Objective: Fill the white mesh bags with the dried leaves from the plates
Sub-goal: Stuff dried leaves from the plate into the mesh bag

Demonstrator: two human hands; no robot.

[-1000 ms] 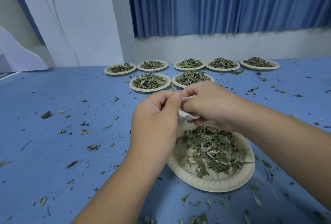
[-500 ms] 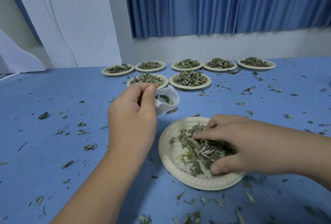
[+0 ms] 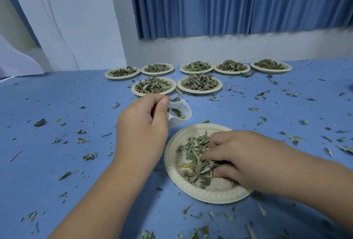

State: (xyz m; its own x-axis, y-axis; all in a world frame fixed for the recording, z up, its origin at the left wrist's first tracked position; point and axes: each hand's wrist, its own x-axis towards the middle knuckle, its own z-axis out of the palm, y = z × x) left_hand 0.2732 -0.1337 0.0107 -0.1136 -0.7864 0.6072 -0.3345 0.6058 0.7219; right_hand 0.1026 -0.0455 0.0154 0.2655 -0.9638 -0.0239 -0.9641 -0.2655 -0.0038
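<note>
Blue pleated curtains [image 3: 229,3] hang behind a blue bench [image 3: 57,105] littered with leaf crumbs. Of the two hands, the left hand [image 3: 142,124] pinches the rim of a small white mesh bag [image 3: 180,112], its mouth open just beyond the round cream paper plate [image 3: 191,187]. The right hand [image 3: 242,160] curls round a clump of dried green leaves [image 3: 194,162] on that plate. Seven more leaf-filled plates [image 3: 199,91] sit farther back.

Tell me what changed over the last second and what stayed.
A second ago both hands held the bag over the near plate. The right hand let go, dropped onto the plate and now gathers the leaves. The left hand carried the bag left and away, still pinching its rim. The far plates stayed put.
</note>
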